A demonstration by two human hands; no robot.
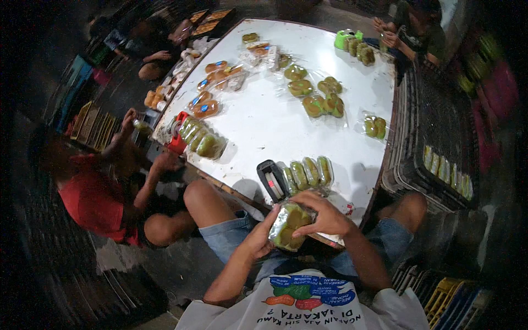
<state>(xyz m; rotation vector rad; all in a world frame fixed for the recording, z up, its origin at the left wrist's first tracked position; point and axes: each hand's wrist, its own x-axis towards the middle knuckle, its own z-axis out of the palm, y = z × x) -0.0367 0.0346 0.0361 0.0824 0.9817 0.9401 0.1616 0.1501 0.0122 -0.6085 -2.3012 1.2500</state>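
Note:
Between my two hands, just off the table's near edge, is a clear plastic pack of green buns (290,226). My left hand (263,234) grips its left side. The fingers of my right hand (324,213) curl over its top and right side. Close beyond my hands a black tape dispenser (270,180) rests on the white table (258,121). Beside it, to the right, several wrapped green buns (309,171) stand in a row.
Packs of green buns (314,104) and brown buns (204,104) lie farther across the table. A red tape dispenser (177,135) is at the left edge, a green one (347,39) at the far right. Stacked dark crates (423,132) stand right; a person in red (93,198) sits left.

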